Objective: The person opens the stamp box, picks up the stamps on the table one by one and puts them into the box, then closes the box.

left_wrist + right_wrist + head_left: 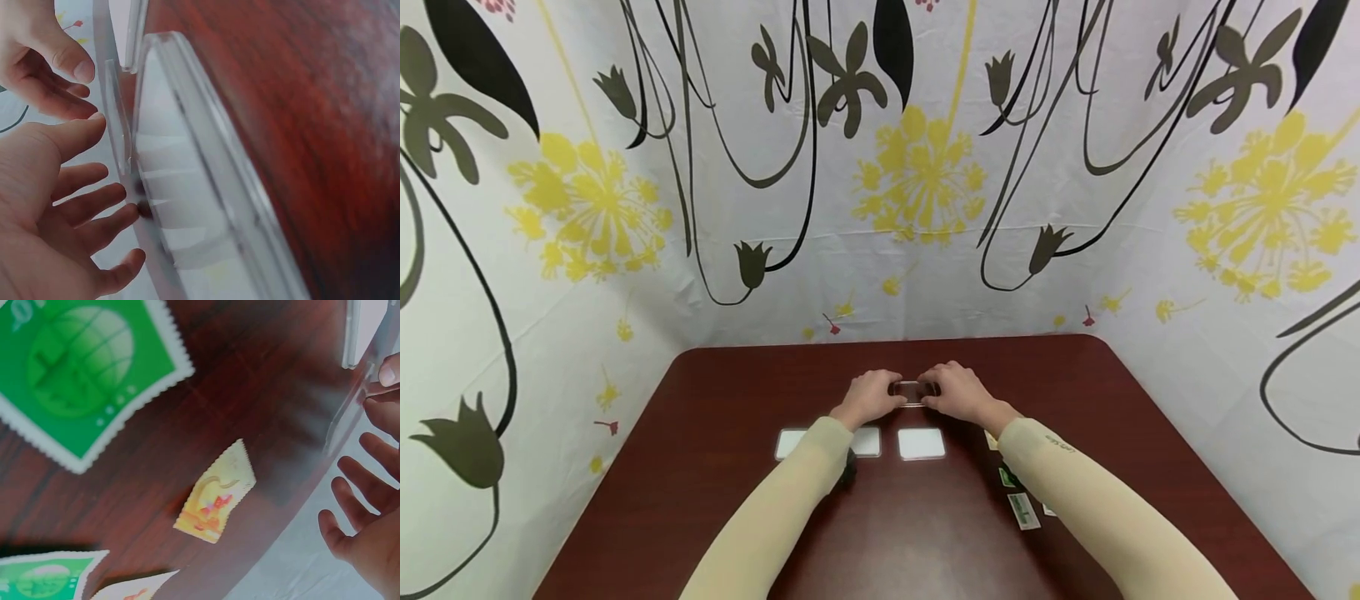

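A thin clear plastic case (913, 393) lies near the back of the table between both hands. At its left end is my left hand (872, 398), thumb and fingers spread, fingertips close to the case in the left wrist view. My right hand (957, 392) is at the right end, its thumb tip near or touching the edge in the right wrist view, with fingers apart. Whether the fingertips bear on the case is hard to tell. Just nearer sits a row of clear cases with white inserts: a right one (921, 444), a middle one (867, 442) and a left one (790, 442).
Several stamps lie right of the middle, partly under the right sleeve: a green stamp (81, 369), a yellow stamp (215, 497) and a pale one (1023, 511). A dark object (849, 468) shows beside the left sleeve. Patterned curtains (925, 283) surround the brown table (895, 542).
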`<act>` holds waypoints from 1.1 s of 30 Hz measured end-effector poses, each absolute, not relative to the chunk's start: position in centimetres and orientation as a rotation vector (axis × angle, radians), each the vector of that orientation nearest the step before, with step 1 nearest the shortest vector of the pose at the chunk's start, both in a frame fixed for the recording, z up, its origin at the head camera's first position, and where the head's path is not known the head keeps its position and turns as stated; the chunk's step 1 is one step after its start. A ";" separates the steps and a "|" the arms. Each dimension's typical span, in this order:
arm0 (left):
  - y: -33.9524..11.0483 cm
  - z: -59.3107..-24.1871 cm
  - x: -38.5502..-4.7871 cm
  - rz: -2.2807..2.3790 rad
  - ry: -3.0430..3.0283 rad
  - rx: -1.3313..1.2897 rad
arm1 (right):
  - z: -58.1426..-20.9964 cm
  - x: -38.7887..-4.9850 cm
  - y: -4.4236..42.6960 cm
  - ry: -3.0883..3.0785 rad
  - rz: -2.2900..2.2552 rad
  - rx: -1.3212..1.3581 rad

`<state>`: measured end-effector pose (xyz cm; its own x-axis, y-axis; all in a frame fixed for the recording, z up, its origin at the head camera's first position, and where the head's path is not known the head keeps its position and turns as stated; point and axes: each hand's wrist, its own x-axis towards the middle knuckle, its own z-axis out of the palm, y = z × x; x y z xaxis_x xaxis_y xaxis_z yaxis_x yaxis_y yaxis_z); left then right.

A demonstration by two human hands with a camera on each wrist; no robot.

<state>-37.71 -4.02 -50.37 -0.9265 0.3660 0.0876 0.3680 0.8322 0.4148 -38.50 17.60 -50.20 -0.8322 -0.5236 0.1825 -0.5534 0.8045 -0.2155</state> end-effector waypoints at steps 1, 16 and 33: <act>-4.1 -50.2 -37.6 -0.685 -3.002 -0.602 | -50.1 -38.5 17.5 -2.868 0.398 0.865; -5.2 -49.2 -37.0 -0.676 -3.002 -0.631 | -49.4 -37.7 17.5 -2.841 0.402 0.886; -7.7 -47.6 -34.8 -0.523 -2.973 -0.720 | -47.7 -36.5 16.6 -2.768 0.403 0.992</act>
